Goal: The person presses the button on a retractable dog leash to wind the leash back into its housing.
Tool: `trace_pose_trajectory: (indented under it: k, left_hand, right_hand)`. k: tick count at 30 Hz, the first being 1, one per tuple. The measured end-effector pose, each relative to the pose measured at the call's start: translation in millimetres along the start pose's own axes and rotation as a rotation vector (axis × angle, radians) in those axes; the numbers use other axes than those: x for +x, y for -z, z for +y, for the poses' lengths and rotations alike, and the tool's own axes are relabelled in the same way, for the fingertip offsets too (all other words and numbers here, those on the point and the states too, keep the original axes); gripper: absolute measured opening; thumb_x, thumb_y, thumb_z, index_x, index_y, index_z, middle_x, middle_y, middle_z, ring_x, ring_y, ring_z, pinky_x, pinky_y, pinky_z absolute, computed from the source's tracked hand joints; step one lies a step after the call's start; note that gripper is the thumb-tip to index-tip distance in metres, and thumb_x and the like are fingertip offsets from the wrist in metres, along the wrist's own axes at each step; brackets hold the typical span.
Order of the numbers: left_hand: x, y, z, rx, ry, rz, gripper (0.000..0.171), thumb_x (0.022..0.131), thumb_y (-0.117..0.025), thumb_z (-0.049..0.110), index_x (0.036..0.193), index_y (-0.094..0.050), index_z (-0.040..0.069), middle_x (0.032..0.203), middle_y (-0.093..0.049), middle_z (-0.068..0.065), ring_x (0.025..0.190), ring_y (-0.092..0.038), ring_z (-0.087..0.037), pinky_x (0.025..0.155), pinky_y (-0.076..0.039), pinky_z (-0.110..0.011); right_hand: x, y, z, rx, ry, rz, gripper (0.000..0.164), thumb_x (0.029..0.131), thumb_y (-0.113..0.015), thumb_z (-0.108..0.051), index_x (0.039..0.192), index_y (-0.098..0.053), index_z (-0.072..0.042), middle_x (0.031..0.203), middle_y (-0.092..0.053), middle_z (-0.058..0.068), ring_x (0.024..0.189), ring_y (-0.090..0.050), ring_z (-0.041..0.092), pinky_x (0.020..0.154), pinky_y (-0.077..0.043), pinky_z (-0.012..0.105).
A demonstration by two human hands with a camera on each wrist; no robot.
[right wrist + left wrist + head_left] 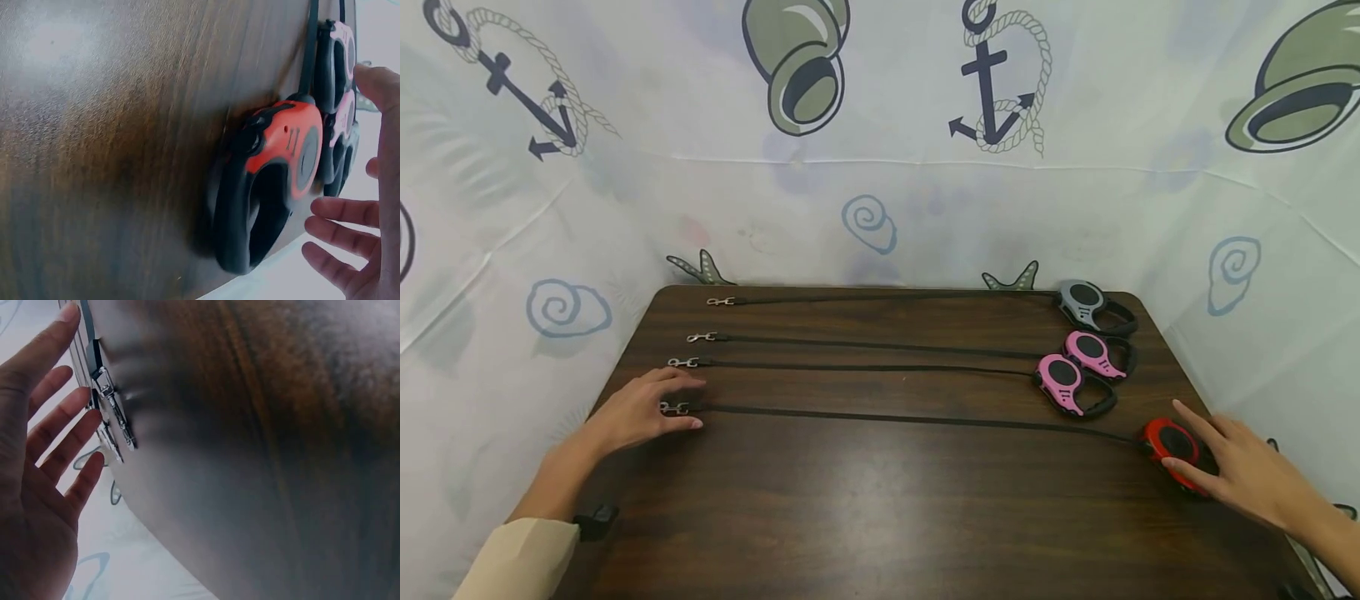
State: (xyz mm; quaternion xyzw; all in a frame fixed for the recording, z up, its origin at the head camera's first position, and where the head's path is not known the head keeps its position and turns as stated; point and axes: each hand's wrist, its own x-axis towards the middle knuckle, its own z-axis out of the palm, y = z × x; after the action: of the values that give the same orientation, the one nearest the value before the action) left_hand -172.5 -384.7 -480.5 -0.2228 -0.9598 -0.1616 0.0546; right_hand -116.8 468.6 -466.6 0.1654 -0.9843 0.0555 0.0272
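A red retractable dog leash (pixel 1172 442) lies at the table's right, its black strap (pixel 910 419) drawn out leftward to a metal snap hook (pixel 674 408). Around that hook hovers my left hand (pixel 638 408), thumb and fingers spread; the left wrist view shows a gap between fingers and hook. My right hand (pixel 1247 467) is over the red leash, fingers extended and apart. In the right wrist view the leash's black handle (pixel 232 219) is free of the fingers. Neither hand holds anything.
Two pink leashes (pixel 1060 379) and a grey leash (pixel 1081 302) lie farther back on the right, straps stretched left to their own hooks (pixel 683 362). The brown table (pixel 865 517) meets a patterned white cloth (pixel 925 208) behind and at the sides.
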Motion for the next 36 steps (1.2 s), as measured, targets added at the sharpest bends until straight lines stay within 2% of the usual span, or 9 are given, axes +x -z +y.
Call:
trace_pose_trajectory:
  k: [3,7,11,17,19,21,24,27,36]
  left_hand:
    - [-0.1,-2.3,-0.4,0.004,0.014,-0.027,0.060,0.079,-0.094,0.040,0.127,-0.076,0.008,0.120,-0.070,-0.017,0.107,-0.069,-0.044,0.084,-0.055,-0.062]
    - [-0.2,-5.7,-1.8,0.007,0.023,-0.059,0.056,0.080,-0.094,0.038,0.123,-0.078,0.006,0.117,-0.071,-0.015,0.108,-0.069,-0.041,0.087,-0.054,-0.062]
    - [1.9,-8.0,-3.1,0.019,0.011,-0.060,0.051,0.080,-0.094,0.035,0.119,-0.079,0.006,0.115,-0.071,-0.015,0.107,-0.069,-0.040,0.088,-0.055,-0.061]
    - [3.6,-10.6,-5.8,0.028,-0.028,-0.017,0.042,0.078,-0.095,0.029,0.113,-0.081,0.009,0.109,-0.072,-0.009,0.101,-0.069,-0.036,0.082,-0.056,-0.057]
    - [3.8,-11.9,-7.0,0.030,-0.043,-0.003,0.039,0.077,-0.095,0.027,0.110,-0.082,0.010,0.107,-0.072,-0.007,0.098,-0.070,-0.034,0.079,-0.056,-0.054]
    - [3.9,-13.3,-8.3,0.030,-0.054,0.009,0.037,0.076,-0.096,0.026,0.108,-0.083,0.011,0.105,-0.072,-0.005,0.095,-0.069,-0.031,0.076,-0.056,-0.051]
    - [3.9,-13.7,-9.8,0.027,-0.071,0.031,0.034,0.075,-0.097,0.024,0.105,-0.084,0.013,0.102,-0.071,-0.002,0.092,-0.069,-0.028,0.073,-0.055,-0.046]
    - [2.8,-14.9,-10.9,0.018,-0.082,0.052,0.030,0.074,-0.097,0.020,0.101,-0.085,0.014,0.098,-0.070,0.002,0.088,-0.068,-0.024,0.071,-0.055,-0.042]
    - [6.5,-17.4,-14.0,-0.022,-0.141,0.099,0.027,0.070,-0.097,0.010,0.093,-0.085,0.015,0.090,-0.070,0.007,0.080,-0.068,-0.017,0.067,-0.054,-0.036]
  right_hand:
    - [-4,-2,3,0.003,-0.031,-0.033,0.097,0.091,-0.080,-0.051,0.162,-0.037,-0.001,0.108,-0.065,0.024,0.093,-0.065,0.041,0.071,-0.054,0.059]
    - [-11,-8,7,-0.002,-0.053,-0.049,0.099,0.090,-0.081,-0.053,0.162,-0.036,-0.004,0.096,-0.064,0.014,0.078,-0.059,0.026,0.060,-0.050,0.045]
    - [-19,-15,9,-0.019,-0.056,0.000,0.100,0.086,-0.085,-0.053,0.161,-0.040,-0.005,0.085,-0.056,0.003,0.069,-0.044,0.013,0.056,-0.039,0.032]
    - [-26,-27,13,-0.056,-0.005,0.076,0.109,0.078,-0.090,-0.055,0.163,-0.039,-0.009,0.076,-0.047,-0.007,0.063,-0.032,0.004,0.055,-0.032,0.026]
    - [-27,-31,14,-0.073,0.014,0.091,0.109,0.076,-0.090,-0.056,0.162,-0.042,-0.009,0.074,-0.044,-0.009,0.062,-0.030,0.004,0.056,-0.031,0.026]
    - [-27,-34,15,-0.100,0.031,0.104,0.109,0.074,-0.091,-0.059,0.159,-0.046,-0.008,0.073,-0.045,-0.011,0.062,-0.033,0.002,0.058,-0.037,0.030]
    - [-26,-36,16,-0.121,0.055,0.127,0.107,0.071,-0.091,-0.061,0.153,-0.051,-0.005,0.071,-0.044,-0.013,0.062,-0.036,0.002,0.066,-0.048,0.043]
    - [-25,-38,19,-0.132,0.083,0.153,0.105,0.070,-0.091,-0.062,0.149,-0.055,-0.003,0.070,-0.042,-0.015,0.062,-0.038,0.000,0.076,-0.052,0.057]
    - [-22,-45,26,-0.111,0.172,0.234,0.099,0.067,-0.094,-0.059,0.141,-0.061,-0.001,0.064,-0.027,-0.020,0.059,-0.024,-0.005,0.067,-0.050,0.047]
